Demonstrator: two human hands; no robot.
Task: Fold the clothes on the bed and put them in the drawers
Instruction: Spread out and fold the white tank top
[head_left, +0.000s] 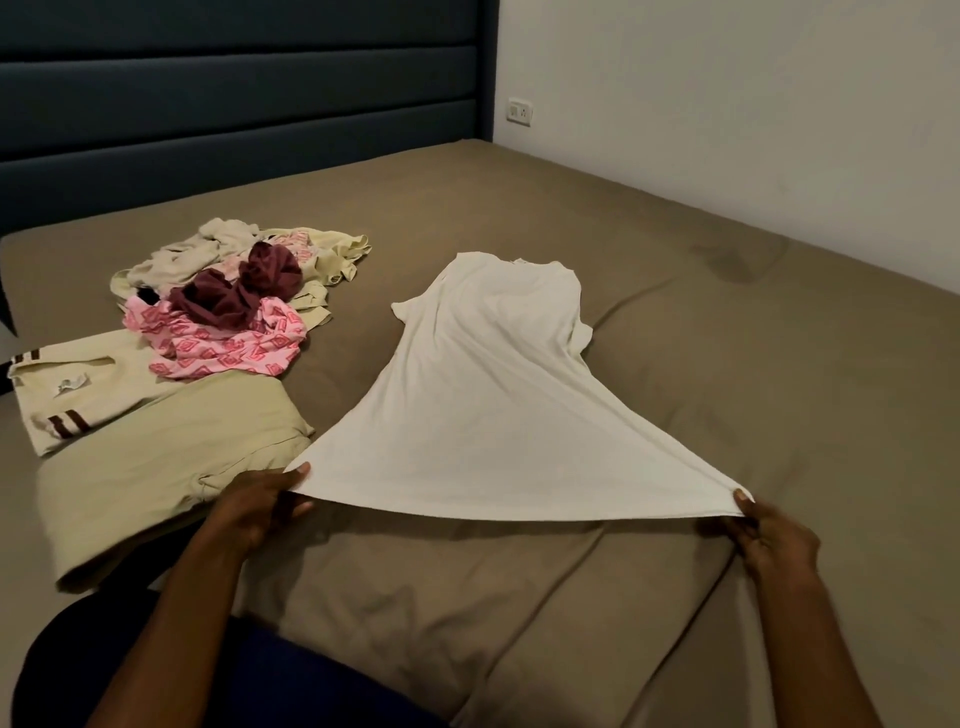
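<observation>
Bed with brown sheet fills the head view. White shirt lies at frame centre, neck toward the headboard, hem lifted off the sheet toward the viewer and stretched wide. Left hand, lower centre-left, pinches the hem's left corner between thumb and curled fingers. Right hand, lower right, pinches the hem's right corner likewise. Beige garment with brown stripes lies flat at frame left, just beside the left hand. Unfolded pile at upper left: pink patterned garment, maroon garment on top, pale yellow garment beneath. Wall outlet, upper right of centre.
</observation>
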